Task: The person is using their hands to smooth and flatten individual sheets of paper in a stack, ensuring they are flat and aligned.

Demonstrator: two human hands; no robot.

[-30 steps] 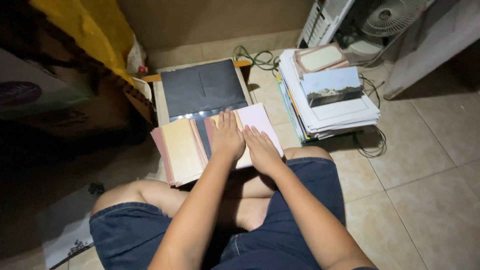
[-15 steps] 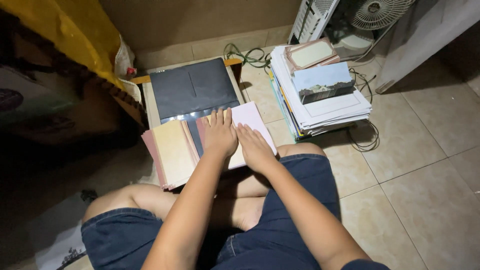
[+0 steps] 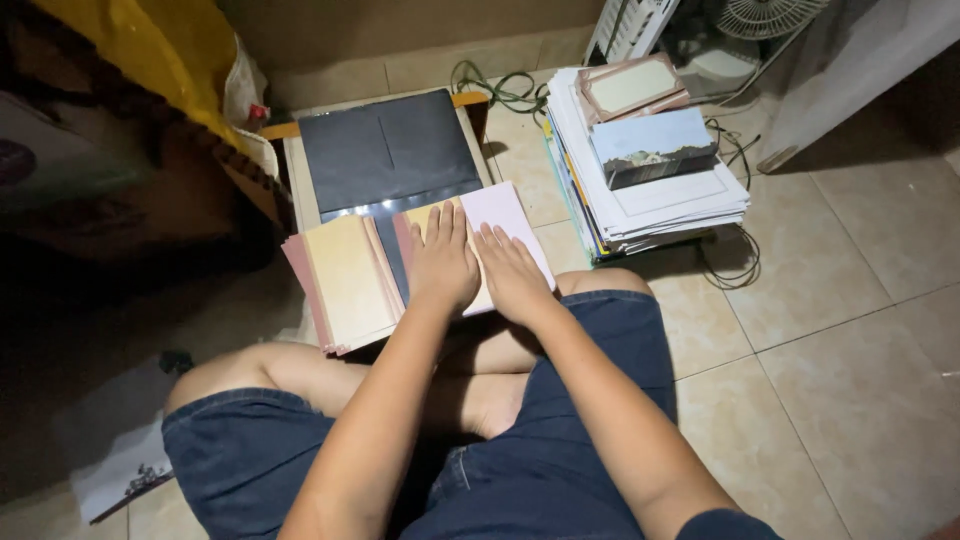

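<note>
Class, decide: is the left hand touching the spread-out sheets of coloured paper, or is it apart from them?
Touching. The head view shows the left hand lying flat, palm down, on the coloured paper, with no gap under the fingers.

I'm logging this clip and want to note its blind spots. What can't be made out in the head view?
- The sheet under the left hand and right hand: the palms cover its middle.
- The dark folder: its lower edge is hidden by the fanned paper sheets.
- The fan: cut off by the top edge.
- The area under the yellow cloth: too dark to read.
- The paper stack: inner sheets are hidden by those on top.
</note>
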